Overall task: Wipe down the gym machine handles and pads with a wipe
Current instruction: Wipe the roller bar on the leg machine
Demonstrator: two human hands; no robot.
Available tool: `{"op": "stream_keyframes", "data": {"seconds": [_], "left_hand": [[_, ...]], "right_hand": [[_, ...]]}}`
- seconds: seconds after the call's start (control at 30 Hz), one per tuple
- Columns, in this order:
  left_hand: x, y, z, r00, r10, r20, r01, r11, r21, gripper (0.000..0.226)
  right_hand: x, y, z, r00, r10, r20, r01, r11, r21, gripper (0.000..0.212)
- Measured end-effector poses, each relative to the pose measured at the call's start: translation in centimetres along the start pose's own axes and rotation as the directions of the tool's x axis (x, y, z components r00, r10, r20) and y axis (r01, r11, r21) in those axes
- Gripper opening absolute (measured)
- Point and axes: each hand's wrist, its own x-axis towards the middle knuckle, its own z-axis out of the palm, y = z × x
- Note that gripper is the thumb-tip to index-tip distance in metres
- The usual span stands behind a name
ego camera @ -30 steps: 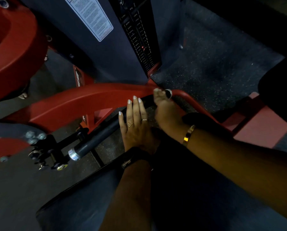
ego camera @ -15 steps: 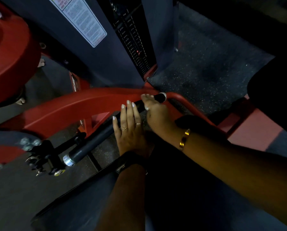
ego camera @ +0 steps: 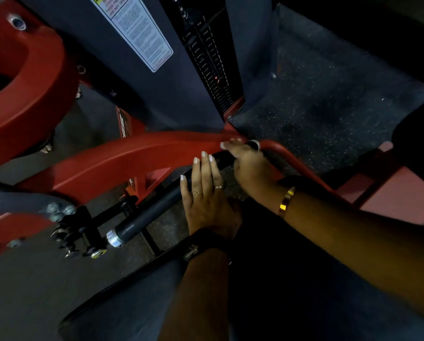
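On the handle (ego camera: pixel 151 212), left hand (ego camera: pixel 208 200) flat, right hand (ego camera: pixel 250 166) gripping

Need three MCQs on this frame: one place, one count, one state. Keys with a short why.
1. The left hand lies on:
A) the black handle bar
B) the warning label
C) the floor

2. Number of rings showing on that hand:
A) none
B) two
C) four

3. Its fingers are:
A) straight, laid flat
B) curled in a fist
C) pinching a wipe

Key:
1 A, the fingers lie across the bar.
2 B, one band on each of two fingers.
3 A, all four nails point forward and nothing is held.
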Motion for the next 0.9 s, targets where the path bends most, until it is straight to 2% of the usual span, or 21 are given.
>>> {"op": "stream_keyframes", "data": {"seconds": [0.07, 0.13, 0.17, 0.23, 0.27, 0.3, 0.33, 0.4, 0.5, 0.63, 0.73, 0.8, 0.9], "left_hand": [[-0.1, -0.1, 0.2, 1.0, 0.01, 0.0, -0.01, 1.0, 0.015, 0.08], [-0.1, -0.1, 0.2, 1.0, 0.021, 0.001, -0.021, 1.0, 0.001, 0.082], [0.0, 0.0, 0.1, 1.0, 0.019, -0.004, -0.019, 1.0, -0.019, 0.084], [0.1, 0.1, -0.2, 1.0, 0.007, 0.001, -0.007, 0.998, -0.062, 0.087], [0.1, 0.2, -0.5, 1.0, 0.0, 0.013, 0.001, 0.998, -0.069, 0.088], [0.0, 0.2, -0.5, 1.0, -0.007, 0.023, 0.008, 0.998, -0.069, 0.089], [-0.1, 0.2, -0.6, 0.999, -0.012, 0.035, 0.014, 0.998, -0.064, 0.089], [0.0, 0.2, -0.6, 0.997, -0.01, 0.073, 0.012, 1.0, -0.029, 0.088], [0.2, -0.3, -0.1, 0.996, 0.016, 0.084, -0.019, 0.999, 0.034, 0.089], [0.1, -0.2, -0.2, 0.999, -0.019, 0.033, 0.02, 0.999, -0.029, 0.082], [-0.6, -0.3, -0.9, 0.99, -0.12, 0.073, 0.126, 0.988, -0.09, 0.085], [-1.5, -0.8, -1.3, 0.969, -0.216, 0.119, 0.227, 0.969, -0.094, 0.088], [-3.3, -2.4, -1.5, 0.935, -0.308, 0.177, 0.333, 0.933, -0.133, 0.093]], "right_hand": [[-2.3, -1.3, 0.6, 0.984, -0.175, -0.029, 0.175, 0.984, 0.012, 0.053], [-2.9, -0.8, -0.5, 0.968, -0.25, -0.021, 0.248, 0.967, -0.062, 0.052], [-2.3, -0.1, -1.2, 0.977, -0.213, 0.014, 0.213, 0.969, -0.128, 0.05], [0.1, 1.7, -2.2, 0.994, 0.045, 0.103, -0.015, 0.962, -0.272, 0.046], [1.5, 2.1, -2.6, 0.973, 0.189, 0.136, -0.143, 0.945, -0.293, 0.044], [2.7, 2.1, -2.7, 0.953, 0.262, 0.152, -0.212, 0.935, -0.283, 0.043], [3.6, 1.5, -2.7, 0.95, 0.273, 0.149, -0.228, 0.937, -0.266, 0.042], [4.2, -0.4, -2.3, 0.968, 0.213, 0.133, -0.183, 0.961, -0.206, 0.037], [2.7, -4.6, -1.1, 0.985, 0.053, 0.166, -0.036, 0.994, -0.105, 0.037], [0.7, -5.8, -1.6, 0.974, -0.101, 0.201, 0.115, 0.992, -0.058, 0.04], [1.3, -4.0, -2.4, 0.971, -0.078, 0.225, 0.124, 0.972, -0.201, 0.044], [1.6, -3.9, -2.3, 0.974, -0.021, 0.225, 0.073, 0.971, -0.227, 0.042], [1.0, -5.8, -1.3, 0.968, -0.042, 0.247, 0.101, 0.968, -0.232, 0.038]]}}
